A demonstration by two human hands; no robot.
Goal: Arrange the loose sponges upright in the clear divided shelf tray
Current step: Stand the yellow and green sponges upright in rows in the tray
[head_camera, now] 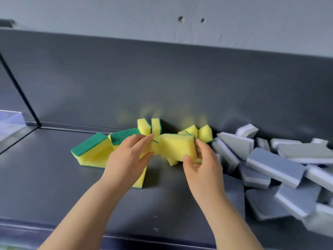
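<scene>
Several yellow sponges with green scrub faces lie loose along the back of a dark shelf (54, 186). My right hand (201, 166) grips one yellow sponge (177, 146) by its right end, thumb in front and fingers behind. My left hand (128, 156) lies on the sponges beside it, its fingers and thumb around another yellow sponge (153, 147) that touches the held one. Two sponges (149, 126) stand upright behind my hands. Two more sponges (91, 150) lie tipped at the left. A corner of the clear tray (10, 121) shows at the far left edge.
A heap of grey sponges (275, 165) covers the shelf's right side, reaching the front edge. The shelf's dark back wall (162, 83) rises behind everything. A thin dark divider (21, 94) runs down at the left, next to the clear tray.
</scene>
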